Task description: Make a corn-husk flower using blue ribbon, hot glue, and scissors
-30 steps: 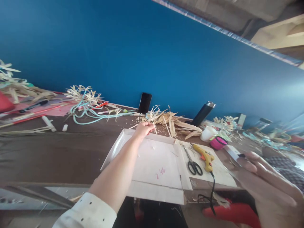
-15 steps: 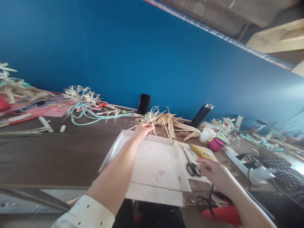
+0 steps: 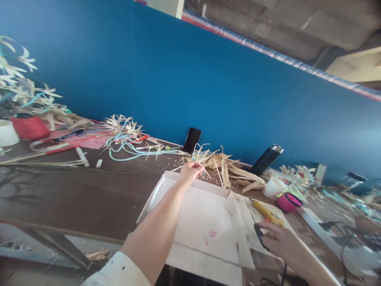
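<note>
My left hand (image 3: 191,171) reaches over the far edge of a flat white cardboard sheet (image 3: 205,216) and pinches thin dried straw strips from a pile (image 3: 226,165) by the blue wall. My right hand (image 3: 275,237) rests at the sheet's right edge with its fingers closed around the black handles of scissors (image 3: 259,232). A yellow glue gun (image 3: 266,212) lies just beyond that hand.
A black phone (image 3: 192,140) leans on the wall, and a dark flask (image 3: 265,159) stands to its right. Light-blue strips (image 3: 127,147), a pink round container (image 3: 287,201), a white cup (image 3: 273,187) and a red pot (image 3: 29,126) crowd the brown table (image 3: 74,194).
My right hand moved from beside the scissors onto them and closed on the handles. The view shifted left and up. My left hand stayed in the straw pile.
</note>
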`<state>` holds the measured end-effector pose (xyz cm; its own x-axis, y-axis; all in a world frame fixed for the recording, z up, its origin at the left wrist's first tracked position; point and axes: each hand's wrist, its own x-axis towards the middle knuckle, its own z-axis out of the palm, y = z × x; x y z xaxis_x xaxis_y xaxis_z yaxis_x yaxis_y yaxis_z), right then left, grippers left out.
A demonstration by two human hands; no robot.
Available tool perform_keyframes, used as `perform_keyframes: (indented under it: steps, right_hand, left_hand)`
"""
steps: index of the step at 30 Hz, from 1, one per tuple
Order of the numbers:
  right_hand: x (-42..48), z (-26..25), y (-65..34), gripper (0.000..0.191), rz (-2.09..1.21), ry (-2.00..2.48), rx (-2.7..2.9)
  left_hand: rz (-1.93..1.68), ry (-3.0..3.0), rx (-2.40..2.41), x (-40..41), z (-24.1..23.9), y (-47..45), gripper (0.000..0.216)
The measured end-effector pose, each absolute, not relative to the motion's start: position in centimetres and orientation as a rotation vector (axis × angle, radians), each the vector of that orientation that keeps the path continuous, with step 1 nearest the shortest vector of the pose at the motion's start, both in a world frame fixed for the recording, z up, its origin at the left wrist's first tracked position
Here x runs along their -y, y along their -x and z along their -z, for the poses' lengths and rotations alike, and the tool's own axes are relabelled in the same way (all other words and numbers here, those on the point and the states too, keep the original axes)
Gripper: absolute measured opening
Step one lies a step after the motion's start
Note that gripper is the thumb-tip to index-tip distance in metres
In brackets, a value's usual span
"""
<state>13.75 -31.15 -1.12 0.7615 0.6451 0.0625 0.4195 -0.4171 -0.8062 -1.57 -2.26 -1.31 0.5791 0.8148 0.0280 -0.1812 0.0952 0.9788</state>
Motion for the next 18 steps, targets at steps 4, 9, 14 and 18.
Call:
perform_keyframes:
  steps: [4, 9, 14, 18]
  right_hand:
    - [30.6, -1.0, -11.1, 0.036, -0.468, 1.905, 0.754]
    - [26.9, -2.4, -7.1, 0.044, -0.516, 1.668, 0.741]
    - [22.7, -1.4, -5.2, 0.045, -0.674, 1.410, 0.761]
    - [20.3, 0.3, -5.0, 0.043, -0.813, 1.329, 0.753]
  left_hand:
    - [-0.868, -1.258, -0.591, 2.3, 1.4, 1.4, 0.019]
    - [-0.963, -1.264, -0.581, 2.4, 1.3, 1.4, 0.025]
    - [-1.057, -1.165, -0.552, 2.3, 0.9, 1.3, 0.024]
    - [-1.118, -1.093, -0.575, 2.3, 0.3, 1.5, 0.023]
